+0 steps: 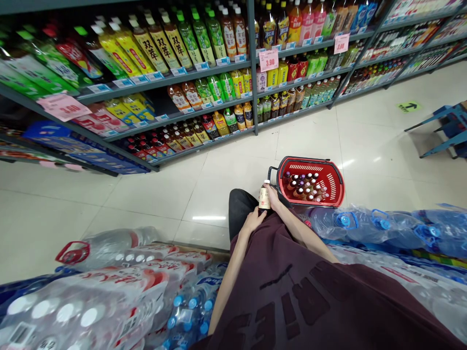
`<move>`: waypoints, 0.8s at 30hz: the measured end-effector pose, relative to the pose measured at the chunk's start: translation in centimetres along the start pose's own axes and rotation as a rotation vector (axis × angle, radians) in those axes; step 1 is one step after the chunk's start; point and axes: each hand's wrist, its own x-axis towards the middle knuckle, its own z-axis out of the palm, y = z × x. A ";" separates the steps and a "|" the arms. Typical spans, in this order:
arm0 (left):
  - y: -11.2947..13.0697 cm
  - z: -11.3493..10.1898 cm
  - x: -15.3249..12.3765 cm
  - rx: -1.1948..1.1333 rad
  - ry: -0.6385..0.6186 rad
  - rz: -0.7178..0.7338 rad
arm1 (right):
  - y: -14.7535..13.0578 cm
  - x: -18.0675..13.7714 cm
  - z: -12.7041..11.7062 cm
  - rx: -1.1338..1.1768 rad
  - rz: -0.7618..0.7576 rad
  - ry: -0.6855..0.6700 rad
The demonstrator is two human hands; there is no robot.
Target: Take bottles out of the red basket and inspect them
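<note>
My right hand (274, 198) is closed round a small bottle (264, 195) with a white cap and a pale label, held upright in front of my waist. My left hand (253, 218) rests flat on my dark trouser leg just below the bottle, fingers stretched out, holding nothing. Right beside the bottle a red shopping basket (333, 167) stands on the tiled floor, filled with several small capped bottles (304, 187). My dark maroon shirt (292, 291) fills the lower middle of the view.
Grey shelves (251, 63) of drink bottles with pink price tags run along the left and back. Shrink-wrapped water packs (109, 291) lie at lower left, large blue-capped water jugs (383, 223) at right. A blue metal stand (448, 129) sits at far right.
</note>
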 end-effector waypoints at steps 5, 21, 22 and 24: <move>0.1 0.0 0.0 0.003 -0.003 0.000 | -0.1 -0.2 0.0 0.000 0.004 0.000; -0.2 0.1 0.1 0.017 -0.001 0.009 | -0.2 -0.3 0.1 0.004 0.000 -0.010; -0.1 0.1 0.1 0.016 -0.001 0.009 | -0.2 -0.3 0.1 0.003 0.000 -0.011; -0.1 0.0 0.1 0.014 -0.001 0.007 | -0.2 -0.3 0.1 0.003 0.001 -0.010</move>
